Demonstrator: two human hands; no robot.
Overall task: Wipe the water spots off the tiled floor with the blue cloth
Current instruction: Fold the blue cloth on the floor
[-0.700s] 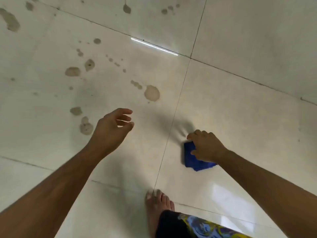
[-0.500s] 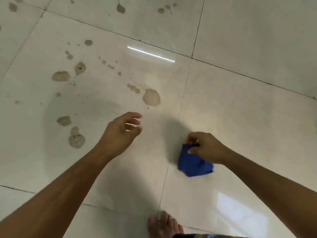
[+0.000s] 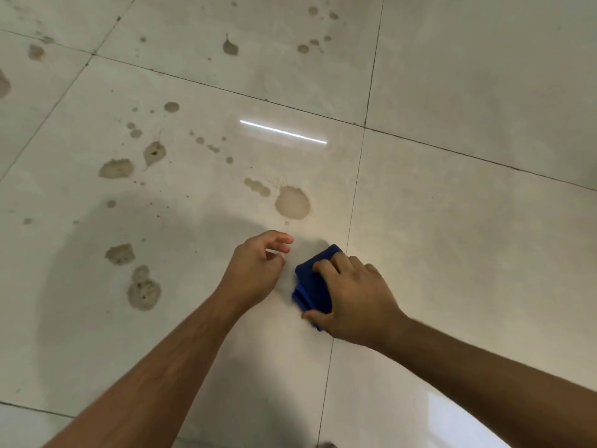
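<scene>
The tiled floor [image 3: 468,221] is glossy, smooth pale stone or ceramic that mirrors a light strip, with thin dark grout lines. Dull, murky water spots [image 3: 292,202] break its sheen. The blue cloth [image 3: 311,286] is soft, matt, folded fabric.

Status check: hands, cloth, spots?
Right hand grips the cloth, low at the floor. Left hand loosely curled, holds nothing. Big spot just ahead, unwiped; more spots to the left. Nothing in the way.
</scene>
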